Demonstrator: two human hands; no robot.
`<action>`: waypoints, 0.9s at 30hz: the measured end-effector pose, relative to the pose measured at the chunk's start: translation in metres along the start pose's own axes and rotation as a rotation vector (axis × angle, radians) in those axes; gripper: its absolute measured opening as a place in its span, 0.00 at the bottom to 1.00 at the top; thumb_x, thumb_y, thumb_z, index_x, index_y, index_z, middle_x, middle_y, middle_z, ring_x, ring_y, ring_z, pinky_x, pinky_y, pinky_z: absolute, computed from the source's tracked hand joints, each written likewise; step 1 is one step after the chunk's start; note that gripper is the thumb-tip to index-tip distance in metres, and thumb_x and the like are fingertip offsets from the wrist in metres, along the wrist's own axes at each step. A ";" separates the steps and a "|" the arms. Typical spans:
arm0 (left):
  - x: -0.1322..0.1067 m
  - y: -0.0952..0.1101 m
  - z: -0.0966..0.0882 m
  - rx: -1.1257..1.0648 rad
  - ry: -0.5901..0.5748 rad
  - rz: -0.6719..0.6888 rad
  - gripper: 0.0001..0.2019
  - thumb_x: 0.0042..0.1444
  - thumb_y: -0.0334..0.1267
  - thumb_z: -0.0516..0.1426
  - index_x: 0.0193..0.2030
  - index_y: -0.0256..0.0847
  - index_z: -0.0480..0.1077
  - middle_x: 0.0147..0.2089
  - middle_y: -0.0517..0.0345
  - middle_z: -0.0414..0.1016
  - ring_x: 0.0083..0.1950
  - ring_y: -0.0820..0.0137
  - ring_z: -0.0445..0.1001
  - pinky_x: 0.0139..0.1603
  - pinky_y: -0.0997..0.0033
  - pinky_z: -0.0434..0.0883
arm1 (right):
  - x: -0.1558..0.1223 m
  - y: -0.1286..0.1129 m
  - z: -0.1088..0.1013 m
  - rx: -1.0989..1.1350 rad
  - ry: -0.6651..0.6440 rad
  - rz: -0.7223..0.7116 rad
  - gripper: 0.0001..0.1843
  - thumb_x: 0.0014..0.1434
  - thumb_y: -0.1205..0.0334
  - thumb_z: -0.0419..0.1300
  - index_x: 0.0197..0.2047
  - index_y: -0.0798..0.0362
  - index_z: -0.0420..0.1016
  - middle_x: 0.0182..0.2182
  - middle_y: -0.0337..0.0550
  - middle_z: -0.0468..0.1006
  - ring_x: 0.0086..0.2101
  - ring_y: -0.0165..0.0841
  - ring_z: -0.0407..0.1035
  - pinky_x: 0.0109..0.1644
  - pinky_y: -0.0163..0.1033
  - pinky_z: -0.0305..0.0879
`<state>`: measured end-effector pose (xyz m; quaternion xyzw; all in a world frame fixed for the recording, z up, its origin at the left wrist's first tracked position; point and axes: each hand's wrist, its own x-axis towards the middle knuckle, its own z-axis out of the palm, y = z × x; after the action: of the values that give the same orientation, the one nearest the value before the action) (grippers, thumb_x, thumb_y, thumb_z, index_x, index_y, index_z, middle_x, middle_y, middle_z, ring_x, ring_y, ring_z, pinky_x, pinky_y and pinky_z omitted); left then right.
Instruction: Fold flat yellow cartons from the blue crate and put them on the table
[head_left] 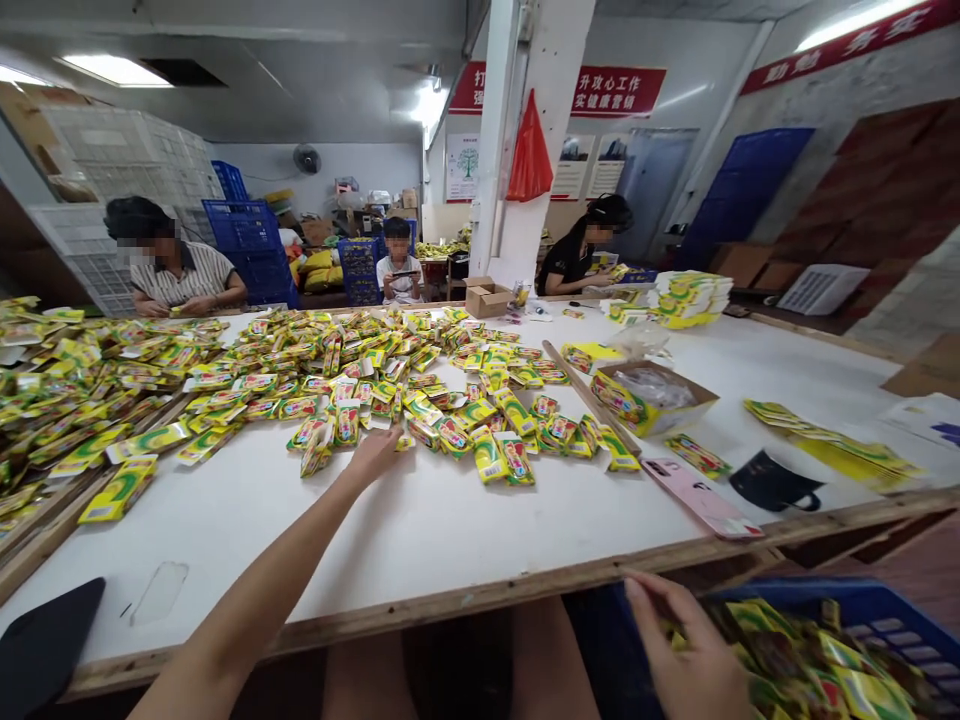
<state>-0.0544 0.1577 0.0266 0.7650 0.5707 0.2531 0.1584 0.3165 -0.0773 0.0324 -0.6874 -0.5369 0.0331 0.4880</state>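
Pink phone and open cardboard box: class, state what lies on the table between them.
In the head view, one yellow-green packet lies between the pink phone and the open cardboard box.

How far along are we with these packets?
Done: the blue plastic crate holds a layer of yellow-green packets. In hand: the left hand touches the near edge of the packet heap; the right hand hovers over the crate. Left: that heap spreads wide across the white table.
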 end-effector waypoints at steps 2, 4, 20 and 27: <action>-0.020 0.013 0.002 -0.038 0.011 0.010 0.15 0.56 0.36 0.55 0.51 0.41 0.61 0.35 0.53 0.77 0.39 0.61 0.77 0.39 0.67 0.68 | -0.008 -0.016 0.033 0.142 -0.076 0.043 0.19 0.56 0.44 0.56 0.37 0.51 0.76 0.34 0.46 0.80 0.34 0.39 0.74 0.39 0.39 0.71; -0.050 0.030 0.010 -0.123 0.031 0.018 0.14 0.63 0.38 0.47 0.55 0.43 0.54 0.37 0.55 0.77 0.36 0.66 0.77 0.36 0.71 0.69 | -0.013 -0.037 0.069 0.313 -0.194 0.052 0.17 0.57 0.47 0.56 0.39 0.52 0.75 0.37 0.47 0.79 0.36 0.38 0.74 0.41 0.39 0.71; -0.141 0.060 0.048 -0.731 0.100 -0.059 0.10 0.59 0.43 0.53 0.40 0.40 0.71 0.39 0.54 0.76 0.42 0.65 0.74 0.44 0.67 0.71 | -0.007 -0.083 0.175 0.647 -0.697 -0.094 0.07 0.57 0.63 0.55 0.35 0.52 0.74 0.34 0.42 0.78 0.37 0.35 0.72 0.43 0.39 0.68; -0.147 0.070 0.053 -0.758 0.244 -0.100 0.11 0.58 0.42 0.55 0.46 0.42 0.69 0.45 0.52 0.76 0.47 0.64 0.75 0.48 0.64 0.71 | -0.004 -0.091 0.175 0.683 -0.644 -0.142 0.07 0.58 0.63 0.56 0.37 0.52 0.75 0.35 0.42 0.77 0.37 0.33 0.71 0.43 0.38 0.68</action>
<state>-0.0012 -0.0013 -0.0101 0.5878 0.4879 0.5269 0.3726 0.1507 0.0255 0.0037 -0.4039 -0.6648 0.3861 0.4958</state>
